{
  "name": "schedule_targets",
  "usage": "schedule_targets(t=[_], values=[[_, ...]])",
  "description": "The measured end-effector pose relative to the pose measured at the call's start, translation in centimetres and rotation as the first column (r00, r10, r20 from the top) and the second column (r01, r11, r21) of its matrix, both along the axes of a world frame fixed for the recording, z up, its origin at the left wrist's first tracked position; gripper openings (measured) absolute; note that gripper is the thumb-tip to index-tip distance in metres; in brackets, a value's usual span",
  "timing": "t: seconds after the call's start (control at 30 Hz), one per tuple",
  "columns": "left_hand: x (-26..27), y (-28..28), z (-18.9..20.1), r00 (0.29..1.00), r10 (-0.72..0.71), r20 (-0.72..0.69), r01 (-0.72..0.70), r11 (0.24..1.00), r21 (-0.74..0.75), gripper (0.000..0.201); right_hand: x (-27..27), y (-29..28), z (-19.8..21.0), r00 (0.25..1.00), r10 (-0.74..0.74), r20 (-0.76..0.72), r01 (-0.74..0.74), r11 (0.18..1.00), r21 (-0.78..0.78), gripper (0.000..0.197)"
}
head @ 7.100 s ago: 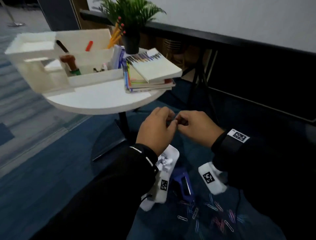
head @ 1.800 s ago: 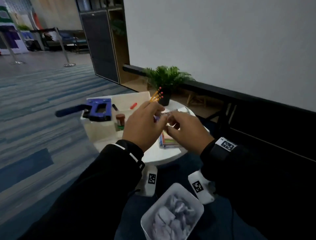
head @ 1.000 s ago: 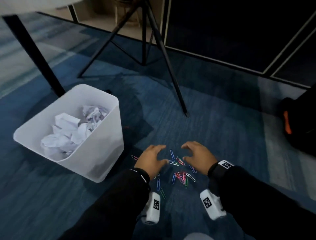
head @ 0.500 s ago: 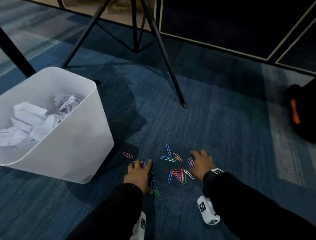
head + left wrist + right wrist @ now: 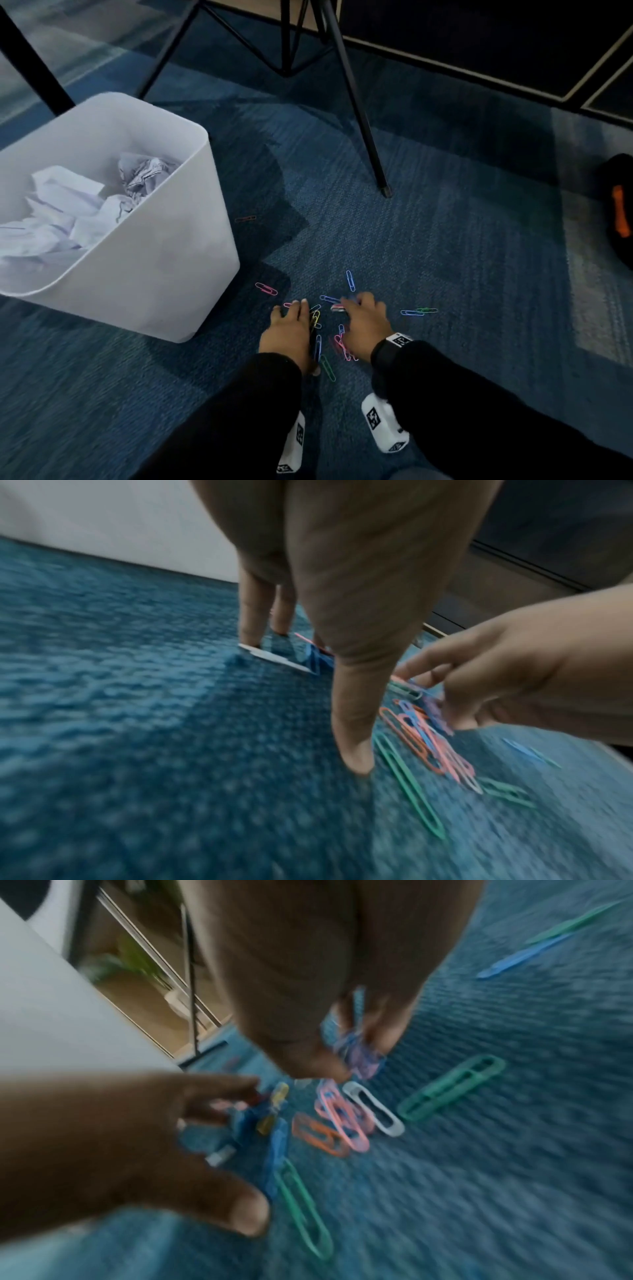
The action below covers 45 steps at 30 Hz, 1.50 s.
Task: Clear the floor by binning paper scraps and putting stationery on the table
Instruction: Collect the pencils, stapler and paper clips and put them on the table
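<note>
Your head view gives the layout; both hands are down on the blue carpet (image 5: 445,240) among scattered coloured paper clips (image 5: 317,322); your left hand (image 5: 289,330) lies palm down at the left edge of the cluster, your right hand (image 5: 364,323) at its right edge, clips between and under them. The white bin (image 5: 161,274) stands on the carpet to the left, apart from the hands, with crumpled paper scraps (image 5: 68,205) inside; a pink clip (image 5: 266,288) lies near its base, a red clip (image 5: 245,218) further back, a blue clip (image 5: 350,280) just beyond your right fingertips, and a blue-and-green pair (image 5: 418,311) off to the right. A black tripod leg (image 5: 356,102) lands on the carpet beyond; a dark bag with an orange patch (image 5: 620,212) sits at the right edge.

Grip detail is lost from the head view; the wrist views supply it. Left wrist view: left fingers (image 5: 352,737) straight, spread, tips pressed to the carpet beside a green clip (image 5: 407,785) and an orange-pink heap (image 5: 424,739); nothing is curled round a clip; a white clip (image 5: 274,657) lies by the far fingertips. Right wrist view, blurred: your right thumb and fingers (image 5: 377,1031) pinch a small bunch of blue and pink clips (image 5: 359,1053) just above the carpet; below them lie pink, white and orange clips, with a green clip (image 5: 452,1088) to the right.

Neither wrist view shows the paper in the bin; only the bin's white wall appears in them.
</note>
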<state>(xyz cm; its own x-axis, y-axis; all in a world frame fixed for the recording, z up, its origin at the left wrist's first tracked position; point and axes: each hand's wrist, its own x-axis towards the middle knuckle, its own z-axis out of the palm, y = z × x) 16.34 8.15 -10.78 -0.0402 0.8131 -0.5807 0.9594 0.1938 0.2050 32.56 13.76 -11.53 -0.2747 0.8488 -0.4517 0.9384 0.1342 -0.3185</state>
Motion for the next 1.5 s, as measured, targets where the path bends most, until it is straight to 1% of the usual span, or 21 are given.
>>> schedule_targets(t=[0.07, 0.1, 0.2, 0.3, 0.33, 0.4, 0.47, 0.57, 0.63, 0.67, 0.73, 0.8, 0.83, 0.97, 1.1, 1.17, 1.27, 1.33, 1.4, 1.47, 1.5], values=[[-1.0, -0.1, 0.1, 1.000, 0.006, 0.022, -0.006, 0.999, 0.037, 0.130, -0.2, 1.0, 0.0, 0.995, 0.054, -0.086, -0.054, 0.999, 0.008, 0.058], [-1.4, -0.2, 0.2, 1.000, 0.001, 0.030, -0.003, 0.999, 0.053, 0.127, 0.0, 2.0, 0.1, 0.995, 0.042, -0.095, -0.038, 0.998, 0.040, 0.059], [-1.6, -0.4, 0.2, 0.999, -0.001, 0.040, -0.002, 0.997, 0.083, 0.124, 1.3, 5.3, 0.1, 0.998, -0.065, 0.018, 0.062, 0.991, 0.121, 0.069], [-1.4, -0.5, 0.4, 0.999, 0.010, 0.036, -0.013, 0.997, 0.083, 0.125, 0.2, 6.1, 0.3, 0.994, -0.070, 0.084, 0.070, 0.998, 0.006, 0.071], [-1.4, -0.4, 0.5, 0.999, 0.010, 0.035, -0.013, 0.996, 0.085, 0.125, -0.5, 5.7, 0.4, 0.996, -0.021, 0.083, 0.022, 1.000, -0.006, 0.070], [-1.3, -0.4, 0.7, 0.999, 0.018, 0.032, -0.021, 0.995, 0.093, 0.127, -1.7, 4.1, 0.3, 0.989, 0.131, 0.062, -0.135, 0.990, 0.049, 0.071], [-1.1, -0.5, 0.7, 0.999, 0.032, 0.014, -0.033, 0.993, 0.109, 0.132, -2.1, 2.0, -0.3, 0.956, 0.291, 0.030, -0.293, 0.950, 0.112, 0.072], [-0.7, -0.6, 0.9, 0.999, 0.052, -0.016, -0.049, 0.991, 0.121, 0.140, -0.8, 0.4, -0.5, 0.907, 0.408, -0.106, -0.404, 0.913, 0.061, 0.062], [-0.6, -0.6, 1.1, 0.998, 0.059, -0.038, -0.054, 0.991, 0.121, 0.142, 1.1, 1.2, 0.0, 0.925, 0.361, -0.118, -0.352, 0.931, 0.091, 0.061], [-0.6, -0.5, 1.0, 0.997, 0.061, -0.038, -0.057, 0.992, 0.112, 0.142, 2.5, 2.2, 0.1, 0.955, 0.287, -0.069, -0.277, 0.952, 0.128, 0.062], [-0.6, -0.4, 0.9, 0.997, 0.069, -0.027, -0.066, 0.994, 0.087, 0.142, 5.7, 4.3, 0.5, 0.988, 0.080, 0.128, -0.101, 0.982, 0.159, 0.058], [-0.8, -0.3, 0.9, 0.997, 0.070, -0.023, -0.069, 0.995, 0.068, 0.141, 8.4, 5.6, 0.5, 0.953, -0.052, 0.300, 0.031, 0.997, 0.074, 0.059], [-0.8, -0.2, 1.0, 0.998, 0.066, -0.024, -0.065, 0.996, 0.057, 0.140, 8.9, 5.7, 0.6, 0.942, -0.081, 0.327, 0.079, 0.997, 0.022, 0.062], [-0.9, 0.0, 1.2, 0.998, 0.039, -0.045, -0.038, 0.999, 0.019, 0.138, 7.3, 3.8, 0.1, 0.952, -0.141, 0.273, 0.152, 0.988, -0.019, 0.056], [-0.9, 0.1, 1.3, 0.998, 0.034, -0.047, -0.035, 0.999, -0.002, 0.136, 3.5, 1.9, -0.1, 0.961, -0.159, 0.228, 0.153, 0.987, 0.045, 0.053], [-0.9, 0.1, 1.3, 0.998, 0.040, -0.038, -0.041, 0.999, -0.011, 0.136, 1.4, 0.8, -0.3, 0.976, -0.156, 0.154, 0.154, 0.988, 0.023, 0.049], [-1.2, -0.2, 1.2, 0.998, 0.055, -0.026, -0.055, 0.999, 0.004, 0.135, -0.3, 0.2, -0.6, 0.998, -0.058, -0.026, 0.057, 0.998, -0.036, 0.041], [-1.4, -0.2, 1.0, 0.999, 0.050, -0.020, -0.050, 0.999, 0.009, 0.134, 1.0, 1.5, -0.2, 0.993, -0.100, -0.057, 0.103, 0.993, 0.058, 0.042], [-1.6, -0.1, 1.0, 0.999, 0.039, -0.016, -0.038, 0.999, 0.004, 0.133, 4.0, 3.3, 0.6, 0.965, -0.240, 0.103, 0.222, 0.962, 0.157, 0.052], [-1.8, 0.3, 1.1, 0.999, 0.036, -0.019, -0.036, 0.999, -0.008, 0.134, 7.2, 4.2, 1.1, 0.893, -0.327, 0.309, 0.297, 0.944, 0.143, 0.060], [-2.0, 0.5, 1.1, 0.999, 0.033, -0.020, -0.033, 0.999, -0.007, 0.134, 8.1, 4.1, 1.0, 0.874, -0.331, 0.356, 0.312, 0.943, 0.113, 0.061]])
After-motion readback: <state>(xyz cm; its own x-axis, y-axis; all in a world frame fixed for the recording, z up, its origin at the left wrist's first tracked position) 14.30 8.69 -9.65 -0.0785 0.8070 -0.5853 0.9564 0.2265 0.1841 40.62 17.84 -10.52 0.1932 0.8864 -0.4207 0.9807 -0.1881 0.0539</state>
